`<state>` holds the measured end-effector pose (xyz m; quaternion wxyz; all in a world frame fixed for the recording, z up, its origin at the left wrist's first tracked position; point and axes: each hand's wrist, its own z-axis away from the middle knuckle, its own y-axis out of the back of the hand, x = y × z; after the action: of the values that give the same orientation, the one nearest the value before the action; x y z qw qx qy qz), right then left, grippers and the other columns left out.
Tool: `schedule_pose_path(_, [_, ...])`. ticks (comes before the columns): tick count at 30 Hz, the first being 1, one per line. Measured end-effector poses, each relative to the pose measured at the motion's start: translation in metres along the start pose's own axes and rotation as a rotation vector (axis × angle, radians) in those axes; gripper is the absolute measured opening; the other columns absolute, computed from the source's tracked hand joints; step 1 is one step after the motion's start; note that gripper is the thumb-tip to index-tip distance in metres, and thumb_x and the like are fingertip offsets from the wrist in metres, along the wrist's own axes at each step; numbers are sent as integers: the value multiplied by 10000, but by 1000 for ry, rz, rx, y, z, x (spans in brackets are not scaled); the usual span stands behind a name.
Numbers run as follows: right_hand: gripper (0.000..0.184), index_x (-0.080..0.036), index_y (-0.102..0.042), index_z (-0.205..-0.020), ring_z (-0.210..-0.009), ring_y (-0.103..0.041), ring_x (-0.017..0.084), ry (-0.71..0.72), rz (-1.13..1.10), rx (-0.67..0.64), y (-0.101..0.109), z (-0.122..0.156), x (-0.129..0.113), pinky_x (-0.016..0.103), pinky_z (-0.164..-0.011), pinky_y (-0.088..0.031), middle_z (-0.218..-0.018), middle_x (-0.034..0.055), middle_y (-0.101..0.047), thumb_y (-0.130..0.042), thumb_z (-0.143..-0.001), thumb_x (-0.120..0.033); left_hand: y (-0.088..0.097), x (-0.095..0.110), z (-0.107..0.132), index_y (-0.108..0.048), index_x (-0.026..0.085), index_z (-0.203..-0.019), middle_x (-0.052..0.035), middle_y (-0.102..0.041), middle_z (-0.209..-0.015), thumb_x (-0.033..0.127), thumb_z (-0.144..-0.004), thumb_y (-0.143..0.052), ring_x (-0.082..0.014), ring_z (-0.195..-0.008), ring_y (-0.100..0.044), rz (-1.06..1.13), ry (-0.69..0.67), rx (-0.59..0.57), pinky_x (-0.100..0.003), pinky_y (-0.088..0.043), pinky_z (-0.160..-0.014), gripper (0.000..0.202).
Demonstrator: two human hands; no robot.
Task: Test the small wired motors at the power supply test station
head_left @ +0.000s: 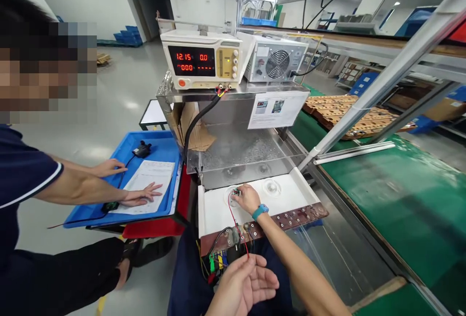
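Note:
My right hand (pixel 249 198), with a teal wristband, is closed with its fingertips on a small part showing green (pixel 236 191) over the white tray (pixel 251 209). From that part a thin red wire (pixel 233 216) runs down across a brown terminal strip (pixel 291 217) with rows of metal studs. Below the strip, my left hand (pixel 247 282) pinches the lower end of the red wire between thumb and forefinger; the other fingers are loosely curled. Green, yellow and blue connectors (pixel 218 261) hang at the strip's lower left, partly behind my left hand.
A power supply (pixel 202 58) with a lit red display stands behind on a metal stand, next to a grey fan unit (pixel 274 58). At left, a co-worker's hands rest over a paper sheet (pixel 151 180) in a blue tray (pixel 145 136). A green table (pixel 418 199) is at right.

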<state>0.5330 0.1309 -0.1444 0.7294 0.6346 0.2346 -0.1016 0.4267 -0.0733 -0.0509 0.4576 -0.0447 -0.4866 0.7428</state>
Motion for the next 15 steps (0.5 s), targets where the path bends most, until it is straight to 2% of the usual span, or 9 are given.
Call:
schedule_pose_path(6, [346,-153,-716,-1070,-1107,-628,247,-85,162,-61,-7,-2,-9,294,-829,-465,-1131,123,-703,-648,-896,-444,-12,18,-10,-744,101,-1095,-184,-758,-1131,357,-888,-668,-286,-1091,-711,106,68,-61,-412,-521,-978,338])
schedule_pose_path(10, [348,-157,-690,-1110,-1059,-653,242,-103,163,-107,-7,-6,-10,300,-805,-463,-1109,127,-723,-639,-894,-425,-3,37,-32,-745,112,-1159,-182,-697,-1280,354,-844,-658,-286,-1211,-631,-2,2,-10,-408,-469,-1040,407])
schedule_pose_path(12, [365,-163,-695,-1097,-1048,-659,244,-105,150,-124,-5,-8,-8,300,-793,-463,-1089,123,-733,-658,-880,-454,4,46,-41,-748,108,-1165,-171,-699,-1210,359,-810,-676,-258,-1120,-632,-113,-32,21,-379,-481,-975,441])
schedule_pose_path(15, [386,-155,-701,-1097,-1076,-652,249,-106,135,-133,-3,-7,-8,300,-804,-464,-1111,136,-728,-679,-867,-465,12,60,-45,-771,102,-1121,-90,-633,-926,369,-725,-754,-165,-849,-565,-259,-78,66,-292,-458,-773,478])
